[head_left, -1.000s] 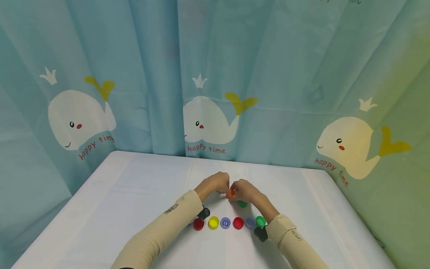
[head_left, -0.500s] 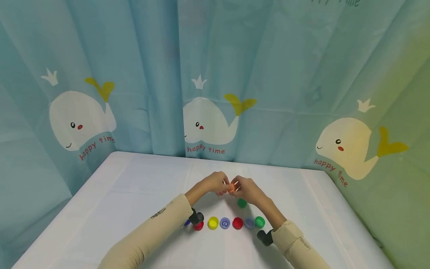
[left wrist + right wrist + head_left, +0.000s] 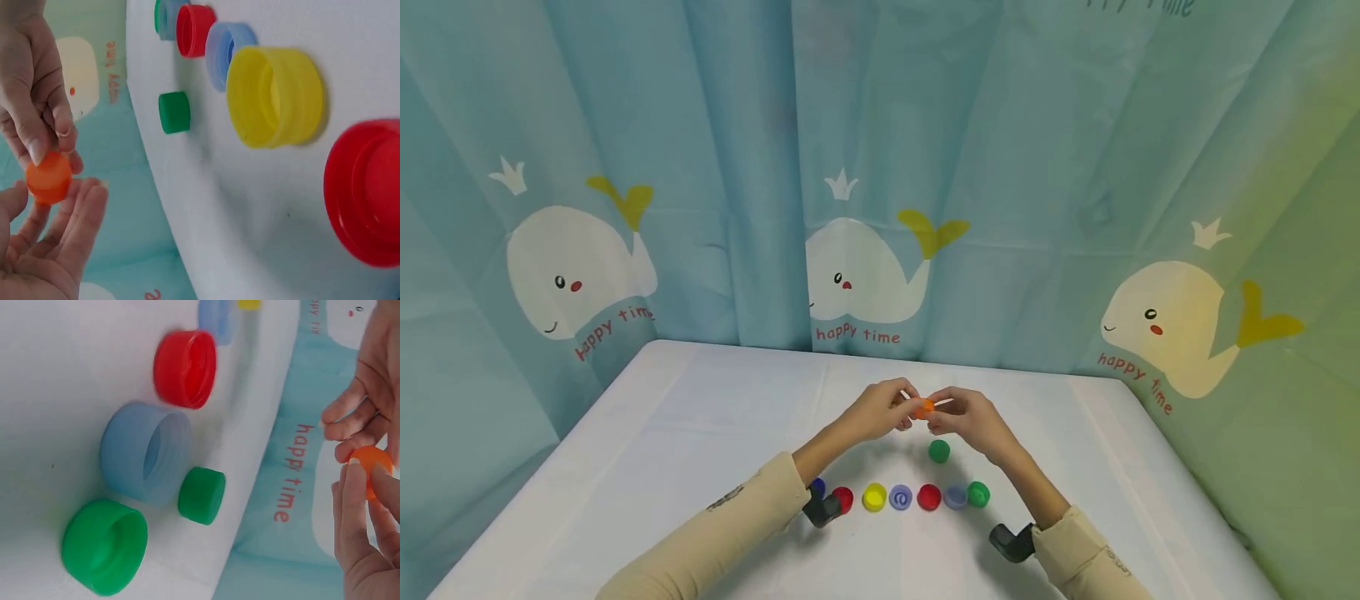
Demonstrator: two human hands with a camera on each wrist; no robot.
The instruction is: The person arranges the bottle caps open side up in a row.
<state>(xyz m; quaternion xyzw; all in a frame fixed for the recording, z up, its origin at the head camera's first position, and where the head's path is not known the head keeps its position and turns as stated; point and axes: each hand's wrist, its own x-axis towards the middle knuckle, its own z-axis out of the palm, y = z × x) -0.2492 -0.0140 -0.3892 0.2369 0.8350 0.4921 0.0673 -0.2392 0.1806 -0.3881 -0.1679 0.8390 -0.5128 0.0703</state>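
An orange bottle cap (image 3: 925, 408) is up above the white table between the fingertips of both hands. My left hand (image 3: 874, 411) has its thumb and a finger at the cap's left edge, its other fingers partly extended. My right hand (image 3: 976, 421) pinches the cap from the right; in the right wrist view its thumb and forefinger lie across the orange cap (image 3: 372, 456). Just below the hands, a small green cap (image 3: 938, 451) sits on the table with its closed top up.
A row of caps lies nearer the person: blue (image 3: 817, 486), red (image 3: 845, 499), yellow (image 3: 874, 497), pale blue (image 3: 900, 497), red (image 3: 928, 497), pale blue (image 3: 956, 497) and green (image 3: 978, 494), several with hollow sides up. A whale-print curtain (image 3: 1037, 208) hangs behind the table (image 3: 700, 417).
The orange cap has risen off the table area and moved slightly right and away. Both forearms have spread outward, uncovering the small green cap and part of the blue cap.
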